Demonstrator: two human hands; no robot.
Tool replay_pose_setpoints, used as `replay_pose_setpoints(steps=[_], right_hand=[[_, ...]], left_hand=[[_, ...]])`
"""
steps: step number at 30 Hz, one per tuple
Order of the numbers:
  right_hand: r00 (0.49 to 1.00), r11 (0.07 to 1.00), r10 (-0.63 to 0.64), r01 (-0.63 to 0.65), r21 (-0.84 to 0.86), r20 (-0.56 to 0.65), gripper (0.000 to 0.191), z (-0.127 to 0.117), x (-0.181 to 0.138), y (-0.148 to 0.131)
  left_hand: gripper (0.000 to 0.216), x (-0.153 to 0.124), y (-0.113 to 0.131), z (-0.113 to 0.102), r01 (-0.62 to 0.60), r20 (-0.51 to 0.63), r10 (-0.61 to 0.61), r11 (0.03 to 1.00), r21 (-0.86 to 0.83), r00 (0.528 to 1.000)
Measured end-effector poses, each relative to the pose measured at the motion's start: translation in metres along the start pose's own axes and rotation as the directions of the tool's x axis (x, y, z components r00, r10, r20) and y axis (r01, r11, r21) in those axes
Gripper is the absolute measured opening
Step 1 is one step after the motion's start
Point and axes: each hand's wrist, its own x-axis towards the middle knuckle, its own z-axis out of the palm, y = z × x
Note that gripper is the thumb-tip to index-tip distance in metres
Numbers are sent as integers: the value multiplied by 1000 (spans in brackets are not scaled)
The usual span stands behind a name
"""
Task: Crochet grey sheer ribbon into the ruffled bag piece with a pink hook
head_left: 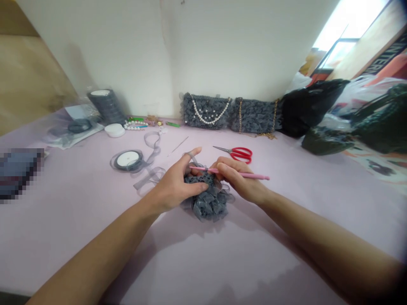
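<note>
My left hand [178, 182] grips the upper edge of a ruffled grey crochet piece [210, 203], thumb across its front. A strand of sheer grey ribbon [193, 158] runs over my raised left index finger. In my right hand [235, 176] a pink crochet hook [254, 175] is pinched, lying nearly level, its tip pointing left above the piece. A loop of ribbon sits around the hook's shaft. Loose ribbon trails left toward a white-centred ribbon spool [128, 159] lying flat. The underside of the piece and some fingers are hidden.
Red-handled scissors [241, 154] and a thin needle [178, 146] lie just beyond my hands. Against the wall stand a ruffled grey bag with a pearl strap [206, 111] and one with a gold chain [256, 115]. Stacked spools [106, 108] stand back left; plastic bags [311, 106] crowd the right.
</note>
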Motion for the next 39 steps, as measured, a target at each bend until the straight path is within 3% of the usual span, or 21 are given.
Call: replay_pose_setpoints(steps=[10,17,23,30,36,39], right_hand=[[999,966,48,-51,254,20,36,-2,4,12],[999,958,24,-37,286,48,29,-9,4,10],[983,998,-8,-3,60,181,28,-21,3,-7],[978,958,-52,106,-268,201,31,-23,1,-25],[934,755,-310,357,-550,180,25,-8,-7,-34],[921,658,-362,363,-659,145,23,4,-11,-34]], left_hand=[[93,0,-2,-6,-11,-31,13,999,47,999],[65,4,-3,-13,-10,-12,8,982,-186,1000],[80,3,-2,-19,-62,-7,62,998,11,998],[74,1,4,-16,-132,-99,159,964,232,982],[58,-4,5,-5,-227,-196,395,795,563,897],[54,-4,2,2,-239,-232,475,737,632,849]])
